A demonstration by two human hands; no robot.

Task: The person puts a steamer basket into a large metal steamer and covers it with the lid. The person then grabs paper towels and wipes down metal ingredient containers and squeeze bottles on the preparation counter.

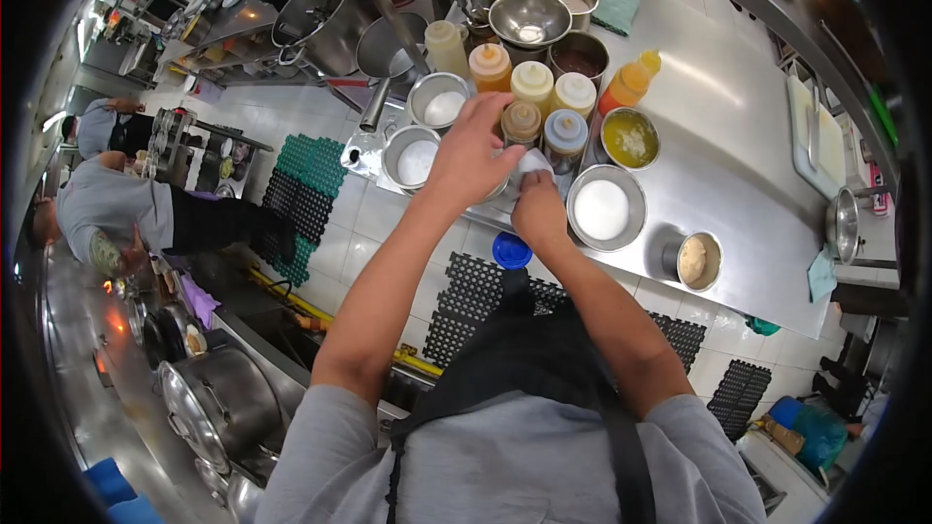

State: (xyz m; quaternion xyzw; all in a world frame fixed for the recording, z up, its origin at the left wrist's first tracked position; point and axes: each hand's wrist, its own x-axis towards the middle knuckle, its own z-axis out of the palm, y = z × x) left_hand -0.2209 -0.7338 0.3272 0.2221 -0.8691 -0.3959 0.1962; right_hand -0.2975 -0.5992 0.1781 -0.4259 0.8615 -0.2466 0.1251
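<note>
My left hand is at the left side of a brown-filled squeeze bottle, fingers stretched and thumb apart; whether it touches the bottle is unclear. Close by, my right hand is closed on a white cloth or paper in front of the bottles. A squeeze bottle with a pale blue top stands just beyond that hand. Behind are white-topped bottles and an orange one. To the right of my right hand sits a metal bowl of white granules.
Metal pots of white powder stand left on the steel counter. A pot of yellow-green liquid, yellow-orange bottles and a small beige-filled pot are to the right. Two people work at far left.
</note>
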